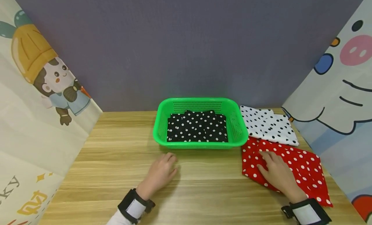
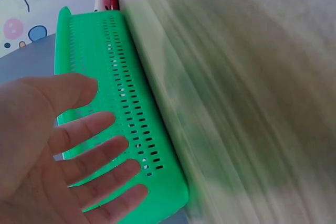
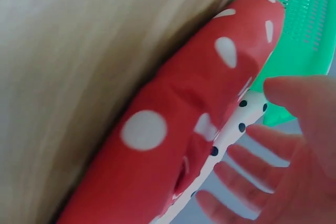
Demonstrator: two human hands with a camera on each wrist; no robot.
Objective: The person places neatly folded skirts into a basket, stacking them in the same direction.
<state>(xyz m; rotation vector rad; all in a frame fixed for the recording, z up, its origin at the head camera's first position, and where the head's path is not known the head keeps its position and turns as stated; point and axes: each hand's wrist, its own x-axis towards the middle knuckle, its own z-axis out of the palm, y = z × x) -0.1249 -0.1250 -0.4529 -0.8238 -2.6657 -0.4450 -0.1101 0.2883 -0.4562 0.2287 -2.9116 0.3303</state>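
Folded black cloth with white dots [image 1: 197, 128] lies inside a green plastic basket [image 1: 200, 145] at the back middle of the table. In front of the basket is my left hand [image 1: 159, 173], its fingers loosely extended and nothing in its grasp; the left wrist view shows them spread beside the perforated basket wall [image 2: 100, 51]. My right hand [image 1: 277, 173] is over a folded red cloth with white dots [image 1: 309, 167], fingers relaxed and spread. A white cloth with black dots [image 1: 265, 125] lies behind the red one, right of the basket.
A grey panel [image 1: 186, 50] rises behind the wooden table [image 1: 122, 144]. Printed cartoon sheets [image 1: 26, 128] slope up along the left and right sides. Black straps circle both wrists.
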